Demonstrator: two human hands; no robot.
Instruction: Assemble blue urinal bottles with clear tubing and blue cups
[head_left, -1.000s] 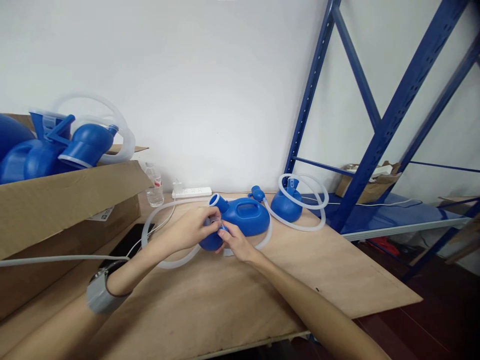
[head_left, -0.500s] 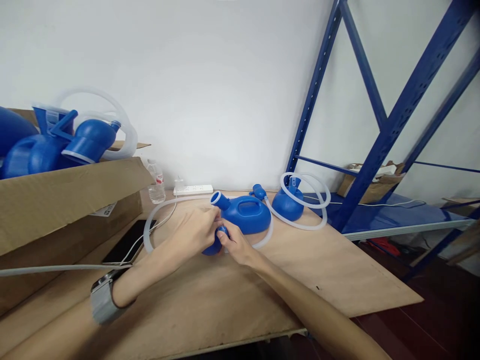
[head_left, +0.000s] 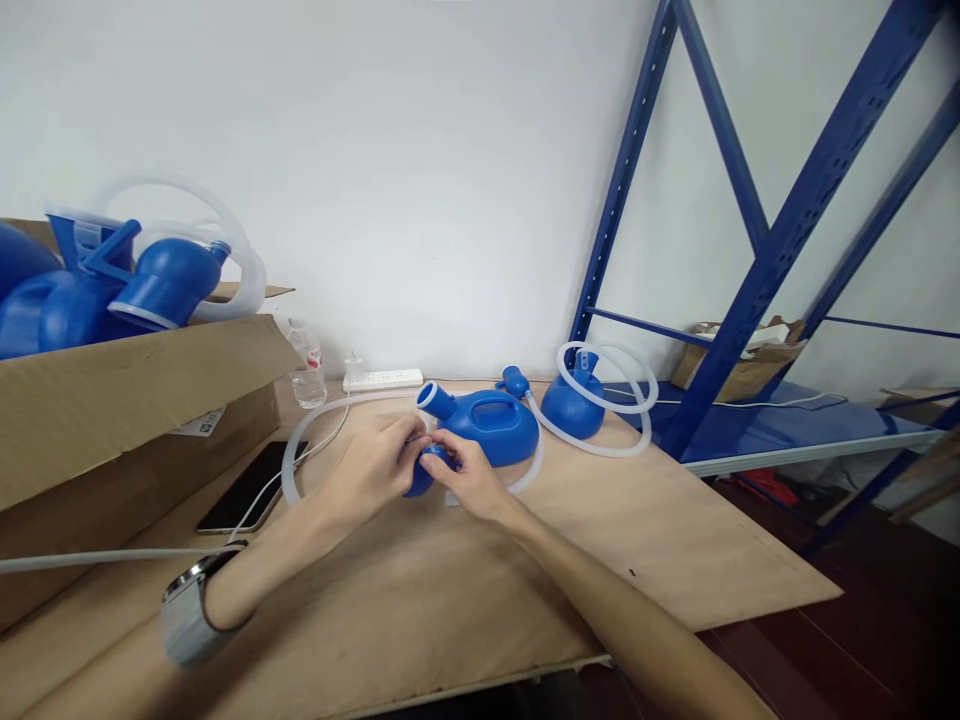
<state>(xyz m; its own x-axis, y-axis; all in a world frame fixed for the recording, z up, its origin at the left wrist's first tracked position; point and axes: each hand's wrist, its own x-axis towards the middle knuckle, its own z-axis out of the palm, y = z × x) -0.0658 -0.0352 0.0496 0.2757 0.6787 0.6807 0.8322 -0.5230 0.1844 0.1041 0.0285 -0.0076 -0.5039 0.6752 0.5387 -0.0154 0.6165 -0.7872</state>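
Both my hands meet over a small blue plastic fitting [head_left: 418, 481] on the wooden table [head_left: 465, 590]. My left hand [head_left: 375, 470] wraps the fitting from the left, fingers curled. My right hand [head_left: 466, 482] pinches its end from the right. A clear flexible tube [head_left: 294, 452] loops away from the fitting to the left. Just behind my hands lies a blue plastic bottle with a handle and spout [head_left: 487, 425]. A second blue funnel piece ringed by clear tubing [head_left: 579, 405] sits to its right.
A cardboard box [head_left: 135, 390] full of blue bottles and tubing stands at the left. A phone [head_left: 247, 488] with a cable lies beside it. A water bottle [head_left: 306, 365] and a power strip [head_left: 382, 379] sit against the wall. Blue metal shelving [head_left: 757, 270] rises on the right.
My hands have stayed on the blue fitting and shifted slightly, the fingers working around it. The view has drifted a little; nothing else moved.
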